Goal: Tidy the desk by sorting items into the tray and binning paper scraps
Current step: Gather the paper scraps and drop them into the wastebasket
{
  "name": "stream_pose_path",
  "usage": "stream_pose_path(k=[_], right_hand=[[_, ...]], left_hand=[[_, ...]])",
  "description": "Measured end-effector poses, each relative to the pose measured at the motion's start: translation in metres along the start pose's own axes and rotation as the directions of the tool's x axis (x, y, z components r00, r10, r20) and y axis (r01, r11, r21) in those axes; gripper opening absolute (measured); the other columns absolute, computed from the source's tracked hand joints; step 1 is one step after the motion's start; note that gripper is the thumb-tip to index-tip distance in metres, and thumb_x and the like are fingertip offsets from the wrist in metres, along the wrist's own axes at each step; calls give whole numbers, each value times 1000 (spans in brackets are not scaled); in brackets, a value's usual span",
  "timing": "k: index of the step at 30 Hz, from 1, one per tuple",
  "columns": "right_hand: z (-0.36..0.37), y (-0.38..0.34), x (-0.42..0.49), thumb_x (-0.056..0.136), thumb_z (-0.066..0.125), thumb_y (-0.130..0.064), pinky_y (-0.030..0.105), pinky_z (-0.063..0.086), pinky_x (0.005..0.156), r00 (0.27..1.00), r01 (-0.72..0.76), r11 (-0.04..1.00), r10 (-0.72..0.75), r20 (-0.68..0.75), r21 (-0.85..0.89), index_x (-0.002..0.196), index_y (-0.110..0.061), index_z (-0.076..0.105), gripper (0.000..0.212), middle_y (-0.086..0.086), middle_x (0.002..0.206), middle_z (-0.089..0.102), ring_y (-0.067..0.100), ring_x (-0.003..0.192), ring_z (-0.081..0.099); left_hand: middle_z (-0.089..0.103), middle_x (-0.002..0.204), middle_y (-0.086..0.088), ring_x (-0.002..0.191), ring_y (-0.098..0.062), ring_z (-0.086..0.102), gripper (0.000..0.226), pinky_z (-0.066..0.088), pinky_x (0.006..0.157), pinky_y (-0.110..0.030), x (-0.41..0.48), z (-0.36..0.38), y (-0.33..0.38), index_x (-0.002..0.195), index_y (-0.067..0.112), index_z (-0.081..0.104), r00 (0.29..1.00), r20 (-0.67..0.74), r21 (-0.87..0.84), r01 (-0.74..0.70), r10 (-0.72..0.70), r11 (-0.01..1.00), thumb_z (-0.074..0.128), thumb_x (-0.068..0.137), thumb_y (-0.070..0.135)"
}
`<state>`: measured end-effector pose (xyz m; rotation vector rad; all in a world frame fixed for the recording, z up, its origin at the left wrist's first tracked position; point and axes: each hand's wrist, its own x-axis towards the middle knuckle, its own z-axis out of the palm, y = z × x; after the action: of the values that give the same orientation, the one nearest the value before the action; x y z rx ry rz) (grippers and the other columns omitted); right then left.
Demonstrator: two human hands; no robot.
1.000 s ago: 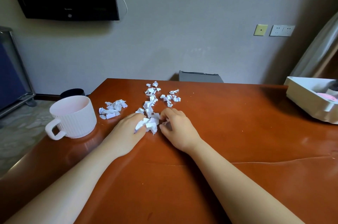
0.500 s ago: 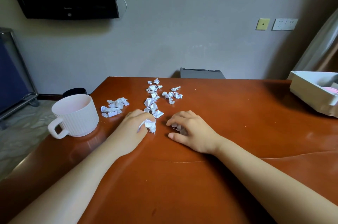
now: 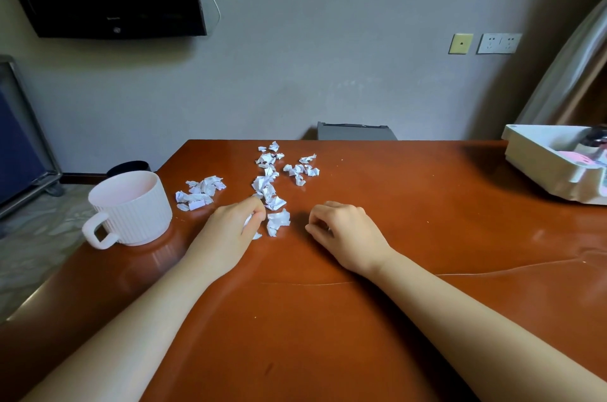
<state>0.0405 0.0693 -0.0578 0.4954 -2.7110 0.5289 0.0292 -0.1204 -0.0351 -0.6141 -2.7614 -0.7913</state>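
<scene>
Looking down at a reddish-brown bench (image 3: pixel 427 237). Got paper scraps (image 3: pixel 269 178) strewn over the far middle of it: a string down the centre, a small bunch just right of that, and another bunch off to the left near the mug. Pretty much all lying loose on the bare bench.

Got the left grip (image 3: pixel 236 227) closed round a few white scraps at the near end of the centre string, with one more crumpled scrap (image 3: pixel 278 221) loose just beside its fingertips. Right grip (image 3: pixel 345 231) a bit apart on the right, knuckles up, fingers curled under against the bench. Can't tell whether holding a scrap or nothing.

Containers:
- **Mug:** white ribbed mug (image 3: pixel 128 208) upright at the left edge, handle toward the near left, pale pink inside.
- **Bin:** just beyond the mug, down on the floor, only the dark rim of a round black bin (image 3: pixel 129 166) peeking out, contents hidden.
- **Tray:** white tray (image 3: pixel 538 168) at the far right edge, split into compartments. Something pink (image 3: pixel 573 160) in one and a dark-capped item (image 3: pixel 596 139) behind it, both cut off by the frame, so hard to name.
- **Box:** grey box (image 3: pixel 356 131) behind the bench's far edge.
</scene>
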Motion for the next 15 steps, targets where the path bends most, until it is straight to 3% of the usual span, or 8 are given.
stream_pose_path(k=[2,4,6,11,15], right_hand=[[0,0,-1,94,50,-31,35,44,70,1000,-14,1000,14,-7,-3,82,-14,55,22,-3,77,53,25,74,53],[1,1,-1,94,49,-35,32,38,69,999,-32,999,32,-3,-1,78,-15,51,27,-4,70,50,27,70,48],[2,2,-1,94,48,-39,31,36,68,999,-37,999,37,-4,20,75,-12,51,33,-2,64,47,28,65,44],[-7,5,-3,93,49,-40,24,24,57,987,-37,982,65,-149,184,62,-14,43,41,0,54,39,28,56,36],[-19,8,-7,92,53,-38,24,28,50,938,-95,934,200,-285,345,56,-17,39,44,3,51,35,20,52,30]], left_hand=[[63,94,-1,89,-16,62,16,38,60,-3,4,4,-12,93,16,58,992,-105,-6,-66,65,998,43,98,18],[68,85,-2,77,-16,63,16,51,61,-21,6,9,-29,90,16,59,992,-111,-10,-65,64,998,46,96,23],[63,72,0,70,-20,61,18,51,57,-32,8,12,-32,80,22,54,984,-161,-61,-88,77,994,46,95,25],[52,56,2,55,-17,55,28,41,51,-19,10,11,-32,65,20,49,955,-287,-117,-109,72,987,51,92,24],[53,54,-2,48,-19,51,25,35,45,-13,9,10,-28,65,12,54,944,-327,-126,-84,39,988,61,88,18]])
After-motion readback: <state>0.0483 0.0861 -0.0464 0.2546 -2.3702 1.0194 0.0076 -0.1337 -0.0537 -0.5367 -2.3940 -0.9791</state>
